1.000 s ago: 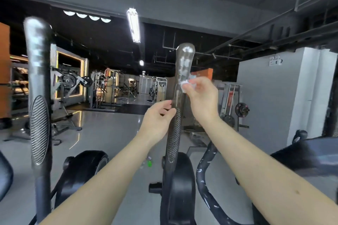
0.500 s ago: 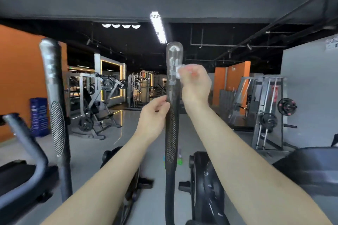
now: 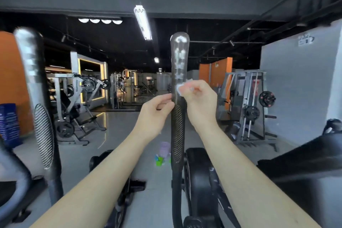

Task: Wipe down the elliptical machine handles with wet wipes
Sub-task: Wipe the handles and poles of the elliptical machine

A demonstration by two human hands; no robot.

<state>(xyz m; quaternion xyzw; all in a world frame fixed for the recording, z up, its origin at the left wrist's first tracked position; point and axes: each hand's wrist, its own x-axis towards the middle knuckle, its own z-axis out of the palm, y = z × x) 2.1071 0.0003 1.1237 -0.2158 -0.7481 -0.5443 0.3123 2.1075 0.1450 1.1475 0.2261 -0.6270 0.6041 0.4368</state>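
Elliptical left handle [image 3: 37, 98] stands upright at the far left, blurred, with its ribbed oval grip pad facing the camera. A blue crate [image 3: 8, 122] sits on the floor behind it at the frame's edge. Toward the middle, the left hand [image 3: 155, 111] reaches up with its fingers curled close together. The thumb and fingertips pinch the left edge of the right handle [image 3: 178, 126], just above that handle's ribbed pad. This right handle rises upright in the centre of the view, and its smooth upper part shows pale glossy patches. Low beside it, small purple and green containers [image 3: 163, 152] stand on the grey floor; they are too blurred to name more closely. A white wet wipe [image 3: 182, 87] is bunched against the right side of the handle, above the level of the left hand. The right hand [image 3: 200, 102] grips the wipe with its fingers folded tightly over it, fingertips pressed to the handle. Below, the black flywheel housing [image 3: 196, 181] sits just right of the handle's post. Farther right, a weight rack [image 3: 253, 109] with plates stands against the white wall.
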